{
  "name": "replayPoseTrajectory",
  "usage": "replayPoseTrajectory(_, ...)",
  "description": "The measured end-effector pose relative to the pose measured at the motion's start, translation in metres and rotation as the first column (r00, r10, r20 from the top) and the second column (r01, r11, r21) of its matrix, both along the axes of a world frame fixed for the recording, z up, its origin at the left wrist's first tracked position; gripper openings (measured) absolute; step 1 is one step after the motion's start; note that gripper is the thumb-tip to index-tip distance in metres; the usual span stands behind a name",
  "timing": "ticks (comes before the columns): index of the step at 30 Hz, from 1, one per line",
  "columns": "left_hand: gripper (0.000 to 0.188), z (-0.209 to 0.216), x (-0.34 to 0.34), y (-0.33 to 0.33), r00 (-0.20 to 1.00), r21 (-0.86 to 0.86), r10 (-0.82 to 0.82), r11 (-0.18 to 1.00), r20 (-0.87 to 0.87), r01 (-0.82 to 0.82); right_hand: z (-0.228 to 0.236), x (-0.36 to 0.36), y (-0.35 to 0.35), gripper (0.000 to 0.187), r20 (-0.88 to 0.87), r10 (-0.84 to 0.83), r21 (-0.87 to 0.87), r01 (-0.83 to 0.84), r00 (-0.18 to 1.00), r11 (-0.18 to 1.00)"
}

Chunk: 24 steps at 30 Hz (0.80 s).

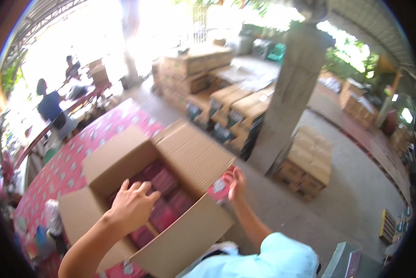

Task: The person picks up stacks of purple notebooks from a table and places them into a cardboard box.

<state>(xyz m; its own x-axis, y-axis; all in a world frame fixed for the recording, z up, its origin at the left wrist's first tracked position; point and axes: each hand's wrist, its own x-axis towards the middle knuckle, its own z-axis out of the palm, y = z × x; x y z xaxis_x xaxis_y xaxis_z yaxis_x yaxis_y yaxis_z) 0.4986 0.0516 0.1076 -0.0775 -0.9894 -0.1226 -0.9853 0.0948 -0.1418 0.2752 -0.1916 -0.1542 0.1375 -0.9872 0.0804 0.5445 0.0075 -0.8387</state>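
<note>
- Fingers of the left hand arch loosely apart above red packs, grasping nothing visible.
- Right hand curls beside a small red item; I cannot tell whether it grips it.
- The packs sit inside the open carton on the pink surface; probably firm, slick-wrapped, best pinched by opposite sides.

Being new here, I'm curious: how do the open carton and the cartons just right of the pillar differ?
The open carton shows red packs; the cartons just right of the pillar look shut. The open carton rests on the tablecloth; those cartons stand on the floor. Both are brown cardboard.
</note>
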Motion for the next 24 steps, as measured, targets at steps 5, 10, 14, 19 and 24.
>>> replayPoseTrajectory(5, 0.027, -0.126, 0.011, -0.066, 0.960, 0.173, -0.280, 0.945, -0.020, 0.279, 0.118, -0.040, 0.036, 0.056, -0.244, -0.199, -0.779, -0.070, 0.949, 0.623)
replayPoseTrajectory(10, 0.034, -0.208, 0.013, -0.060, 0.929, 0.308, -0.194, 0.905, -0.314, 0.293, 0.163, -0.004, 0.096, 0.067, -0.620, -0.098, -0.784, -0.615, 0.778, 0.077)
replayPoseTrajectory(14, 0.041, -0.180, 0.005, -0.061, 0.959, 0.513, 0.059, 0.853, -0.279, 0.097, 0.139, 0.002, 0.117, 0.063, -0.783, -0.219, -0.615, -0.776, 0.582, 0.138)
replayPoseTrajectory(19, 0.047, -0.170, 0.001, -0.074, 0.976, 0.606, -0.045, 0.777, -0.214, 0.169, 0.137, 0.003, 0.124, 0.060, -0.778, -0.223, -0.624, -0.761, 0.587, 0.176)
replayPoseTrajectory(24, 0.036, -0.166, -0.003, -0.062, 0.966, 0.588, 0.091, 0.805, -0.241, 0.071, 0.149, -0.004, 0.125, 0.066, -0.821, -0.230, -0.557, -0.820, 0.522, 0.131)
